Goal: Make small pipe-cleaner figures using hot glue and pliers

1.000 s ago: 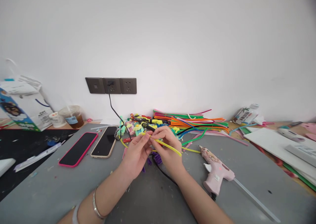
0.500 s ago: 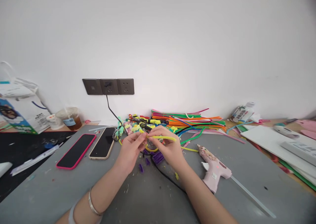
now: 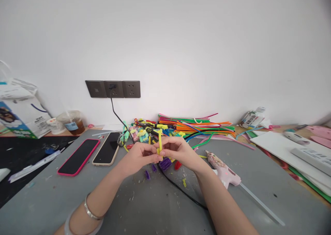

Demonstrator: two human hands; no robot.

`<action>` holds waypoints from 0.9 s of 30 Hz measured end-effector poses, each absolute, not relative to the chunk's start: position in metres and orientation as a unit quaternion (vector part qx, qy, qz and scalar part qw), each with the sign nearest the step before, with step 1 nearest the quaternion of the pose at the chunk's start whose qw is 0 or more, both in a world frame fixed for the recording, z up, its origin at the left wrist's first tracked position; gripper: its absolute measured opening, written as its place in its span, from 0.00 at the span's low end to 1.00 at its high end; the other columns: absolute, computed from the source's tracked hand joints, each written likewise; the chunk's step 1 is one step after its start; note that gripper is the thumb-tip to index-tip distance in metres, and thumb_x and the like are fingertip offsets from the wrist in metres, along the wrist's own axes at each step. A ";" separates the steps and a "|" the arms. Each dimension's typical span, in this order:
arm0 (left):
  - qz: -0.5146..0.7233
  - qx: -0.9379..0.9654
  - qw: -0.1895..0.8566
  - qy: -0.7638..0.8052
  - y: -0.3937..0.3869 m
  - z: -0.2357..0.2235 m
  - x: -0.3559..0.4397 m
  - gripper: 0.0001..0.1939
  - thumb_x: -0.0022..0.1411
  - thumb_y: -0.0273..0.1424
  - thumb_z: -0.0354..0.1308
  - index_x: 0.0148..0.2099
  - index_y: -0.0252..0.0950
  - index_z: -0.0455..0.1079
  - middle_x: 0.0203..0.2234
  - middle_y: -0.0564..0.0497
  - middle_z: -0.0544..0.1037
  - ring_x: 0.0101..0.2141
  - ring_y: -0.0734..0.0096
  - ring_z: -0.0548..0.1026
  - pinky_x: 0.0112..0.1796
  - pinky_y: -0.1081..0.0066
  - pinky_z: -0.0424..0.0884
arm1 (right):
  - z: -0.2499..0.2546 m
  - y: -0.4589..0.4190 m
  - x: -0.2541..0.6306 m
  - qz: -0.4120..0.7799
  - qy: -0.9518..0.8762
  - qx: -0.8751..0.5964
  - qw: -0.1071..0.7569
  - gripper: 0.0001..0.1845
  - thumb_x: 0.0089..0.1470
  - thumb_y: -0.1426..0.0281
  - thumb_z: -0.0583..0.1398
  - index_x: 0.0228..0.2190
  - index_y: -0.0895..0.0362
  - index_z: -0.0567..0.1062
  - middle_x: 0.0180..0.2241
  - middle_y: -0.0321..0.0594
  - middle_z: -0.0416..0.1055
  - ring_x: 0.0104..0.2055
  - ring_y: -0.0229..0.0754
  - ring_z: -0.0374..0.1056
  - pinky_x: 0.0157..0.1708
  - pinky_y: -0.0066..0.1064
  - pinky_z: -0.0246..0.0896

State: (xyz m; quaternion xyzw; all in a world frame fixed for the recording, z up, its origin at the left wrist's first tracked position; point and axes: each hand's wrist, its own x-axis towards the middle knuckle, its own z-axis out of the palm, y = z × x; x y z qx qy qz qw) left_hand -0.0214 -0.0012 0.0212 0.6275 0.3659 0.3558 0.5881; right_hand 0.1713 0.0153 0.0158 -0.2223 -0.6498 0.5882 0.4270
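A yellow pipe cleaner stands up between my fingers, its lower part bent and partly hidden by them. My left hand pinches it from the left, fingertips closed. From the other side my right hand grips the same piece between thumb and fingers, and the two hands' fingertips touch. Behind them lies a heap of small coloured fuzzy pieces and pliers with black and yellow handles. Purple fuzzy pieces rest on the grey mat just below my fingers.
Bundled pipe cleaners lie along the wall. A pink glue gun with a clear stick is to the right, a black cable crossing the mat. Two phones lie left, near a drink cup. White boards sit far right.
The yellow pipe cleaner has turned from lying sideways to pointing upward. My right hand has shifted slightly and bent at the wrist. A red piece now shows beneath it.
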 end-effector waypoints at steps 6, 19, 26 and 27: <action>0.345 0.645 0.550 0.404 0.002 0.021 -0.025 0.11 0.55 0.38 0.67 0.29 0.35 0.82 0.21 0.49 0.78 0.24 0.69 0.71 0.27 0.73 0.64 | 0.016 0.018 0.172 0.592 -0.643 -0.288 0.391 0.14 0.47 0.60 0.71 0.25 0.57 0.77 0.23 0.34 0.74 0.26 0.36 0.69 0.29 0.28 0.65; 0.446 0.695 0.351 0.441 -0.002 0.019 -0.015 0.07 0.56 0.31 0.64 0.27 0.39 0.81 0.23 0.49 0.78 0.23 0.68 0.68 0.26 0.73 0.59 | 0.007 0.023 0.164 0.574 -0.586 -0.336 0.463 0.18 0.42 0.58 0.73 0.24 0.58 0.76 0.23 0.34 0.75 0.25 0.37 0.71 0.29 0.29 0.66; 0.475 0.700 0.304 0.437 -0.007 0.021 -0.015 0.07 0.55 0.28 0.64 0.27 0.42 0.80 0.26 0.49 0.77 0.26 0.65 0.68 0.27 0.73 0.58 | 0.011 0.022 0.168 0.581 -0.597 -0.326 0.448 0.16 0.47 0.58 0.70 0.26 0.57 0.77 0.24 0.37 0.78 0.28 0.40 0.75 0.31 0.30 0.68; 0.480 0.696 0.307 0.437 -0.007 0.022 -0.016 0.06 0.55 0.28 0.64 0.27 0.42 0.80 0.26 0.49 0.77 0.26 0.65 0.68 0.27 0.73 0.57 | 0.012 0.022 0.168 0.584 -0.598 -0.326 0.442 0.16 0.47 0.57 0.70 0.26 0.57 0.77 0.24 0.38 0.78 0.28 0.41 0.75 0.30 0.31 0.68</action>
